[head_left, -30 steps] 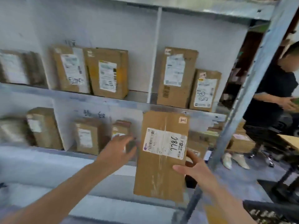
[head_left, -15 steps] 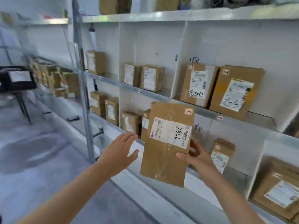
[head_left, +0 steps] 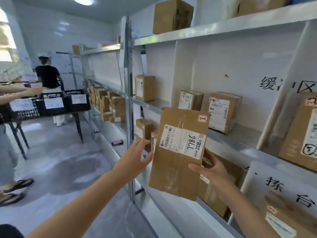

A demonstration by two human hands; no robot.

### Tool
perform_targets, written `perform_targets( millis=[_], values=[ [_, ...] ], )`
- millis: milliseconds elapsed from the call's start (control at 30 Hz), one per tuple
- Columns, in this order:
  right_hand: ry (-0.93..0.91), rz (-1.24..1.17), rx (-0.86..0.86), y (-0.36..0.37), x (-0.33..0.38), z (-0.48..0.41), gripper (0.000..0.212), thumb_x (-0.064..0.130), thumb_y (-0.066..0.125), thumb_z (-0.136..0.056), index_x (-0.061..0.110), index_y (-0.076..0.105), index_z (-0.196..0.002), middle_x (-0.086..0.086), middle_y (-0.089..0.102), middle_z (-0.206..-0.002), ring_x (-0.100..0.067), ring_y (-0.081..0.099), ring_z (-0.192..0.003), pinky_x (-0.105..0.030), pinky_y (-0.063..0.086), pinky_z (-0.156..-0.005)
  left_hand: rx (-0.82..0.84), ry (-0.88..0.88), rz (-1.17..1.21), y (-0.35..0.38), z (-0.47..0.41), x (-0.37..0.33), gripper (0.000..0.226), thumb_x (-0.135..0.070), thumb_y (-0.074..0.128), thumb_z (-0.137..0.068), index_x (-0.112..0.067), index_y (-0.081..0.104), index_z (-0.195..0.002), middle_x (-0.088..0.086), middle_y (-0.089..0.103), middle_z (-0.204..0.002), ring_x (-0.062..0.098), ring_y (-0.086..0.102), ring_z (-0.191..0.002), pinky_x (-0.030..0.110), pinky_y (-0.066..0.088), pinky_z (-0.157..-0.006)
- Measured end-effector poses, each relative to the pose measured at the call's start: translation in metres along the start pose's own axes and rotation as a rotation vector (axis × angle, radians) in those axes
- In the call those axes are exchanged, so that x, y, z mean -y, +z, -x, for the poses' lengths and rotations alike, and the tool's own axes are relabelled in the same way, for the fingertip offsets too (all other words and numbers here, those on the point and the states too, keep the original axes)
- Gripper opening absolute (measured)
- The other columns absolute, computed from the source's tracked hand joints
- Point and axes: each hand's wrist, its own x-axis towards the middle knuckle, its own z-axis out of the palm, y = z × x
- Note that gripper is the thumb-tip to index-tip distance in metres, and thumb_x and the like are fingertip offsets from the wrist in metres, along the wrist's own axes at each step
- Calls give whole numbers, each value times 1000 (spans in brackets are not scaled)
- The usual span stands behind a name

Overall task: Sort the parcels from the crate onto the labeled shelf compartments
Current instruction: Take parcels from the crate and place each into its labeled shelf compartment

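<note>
Center-right of the frame, the parcel [head_left: 176, 152] is up in the air in front of the shelf unit [head_left: 240, 134], not sitting in any compartment. It's a flat brown cardboard one, a bit tilted, white label with 7786 handwritten on it and a small red sticker in its top right corner. Right hand [head_left: 212, 170] has it by the lower right edge: thumb laid across the front, the other fingers round the back where I can't see them. Left hand [head_left: 137, 158] is just beside the parcel's left edge, fingers spread and loose, holding nothing. Can't tell if the fingertips actually touch the cardboard.

Behind the parcel, the middle shelf has a small box [head_left: 189, 100] and a taped box [head_left: 223, 111] standing side by side. A left box [head_left: 145, 87] stands past a divider, and a big box [head_left: 295, 127] sits at the right edge under some handwritten characters. Top box [head_left: 171, 15] sits on the highest shelf.

Mid left of the frame: black crates [head_left: 77, 107] with white sheets on their sides, on a table [head_left: 79, 127]. A person in a black shirt [head_left: 48, 76] stands behind them, back turned. Small dark flat thing [head_left: 117, 142] lies on the floor by the shelf foot.
</note>
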Motion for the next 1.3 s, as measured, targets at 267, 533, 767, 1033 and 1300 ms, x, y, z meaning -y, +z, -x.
perform_targets(
  millis=[267,533,767,1033,1300],
  values=[
    [3,-32,168,85,-1,-95,98,44,99,-34,41,57,-122,22,73,-104,2,69,-95,-14,55,-68,-64,-108,111,-16,-70,87,43,-32,55,-96,-18,49,-135,-3,51,-135,10,47,-125,23,36,-104],
    [-69,-31,76,168,34,-182,100,42,97,-39,39,55,-129,21,70,-114,1,67,-101,-23,53,-79,-12,101,74,-38,-158,179,46,-36,52,-95,-23,43,-139,-9,46,-138,7,43,-126,24,35,-108],
    [-137,-31,-49,232,90,-271,79,46,93,-42,49,56,-112,20,66,-118,-8,61,-113,-44,50,-101,-39,139,206,-68,-264,236,44,-39,55,-94,-27,42,-134,-18,44,-123,-1,43,-109,16,36,-92],
    [-272,8,-140,229,126,-355,92,48,94,-39,45,54,-121,21,63,-126,-10,58,-121,-46,47,-106,-19,134,417,-60,-376,223,56,-32,63,-91,-16,37,-139,-2,50,-135,16,50,-122,38,45,-104],
    [-316,69,-208,200,127,-424,93,38,88,-60,39,44,-141,23,56,-134,2,49,-122,-35,44,-106,67,185,438,-30,-468,213,58,-30,64,-91,-15,35,-138,1,47,-139,21,49,-125,45,45,-105]
  ],
)
